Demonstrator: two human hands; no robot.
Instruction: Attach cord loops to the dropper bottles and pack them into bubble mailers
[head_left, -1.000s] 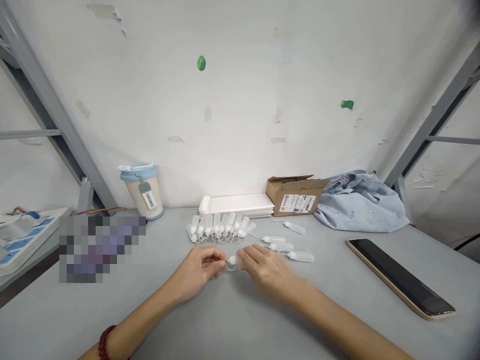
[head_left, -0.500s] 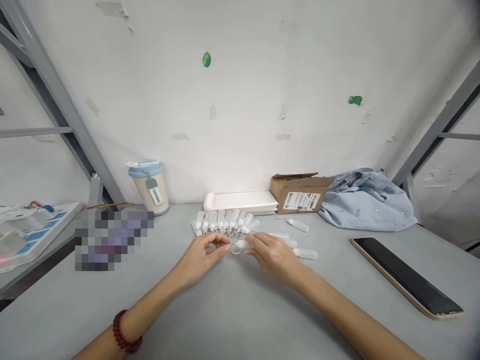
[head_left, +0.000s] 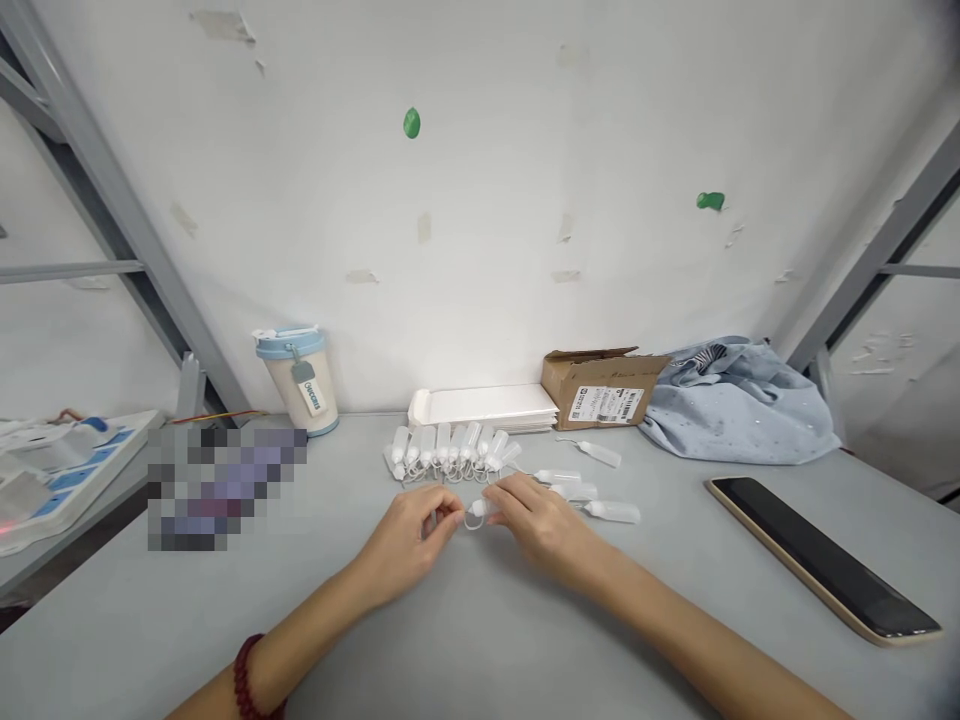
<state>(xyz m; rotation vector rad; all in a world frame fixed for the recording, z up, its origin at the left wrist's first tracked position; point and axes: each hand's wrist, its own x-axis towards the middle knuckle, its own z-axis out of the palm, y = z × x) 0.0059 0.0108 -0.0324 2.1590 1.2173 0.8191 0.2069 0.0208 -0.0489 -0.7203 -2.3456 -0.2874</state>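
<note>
My right hand [head_left: 544, 520] is closed around a small translucent plastic squeeze bottle [head_left: 481, 509], which lies on its side with the nozzle pointing left. A thin loop of strap hangs below the nozzle. At the nozzle's end, the thumb and forefinger of my left hand [head_left: 412, 535] are pinched on its thin needle tip, mostly hidden by the fingers. Just behind my hands, several similar bottles [head_left: 444, 442] lie in a row with their looped caps toward me. More loose bottles [head_left: 611, 512] lie right of my right hand, and a single bottle [head_left: 600, 453] rests farther back.
Behind the row sit a stack of white boxes [head_left: 491, 403] and an opened cardboard box [head_left: 600, 392]. Blue cloth [head_left: 739, 405] and a phone [head_left: 817, 555] are on the right. A lidded cup [head_left: 304, 385], a blurred-out item [head_left: 232, 485] and a power strip [head_left: 75, 480] stand left.
Both hands have come slightly toward me along with the bottle between them. My left fingers are still pinched at the tip, and the view has shifted a little.
</note>
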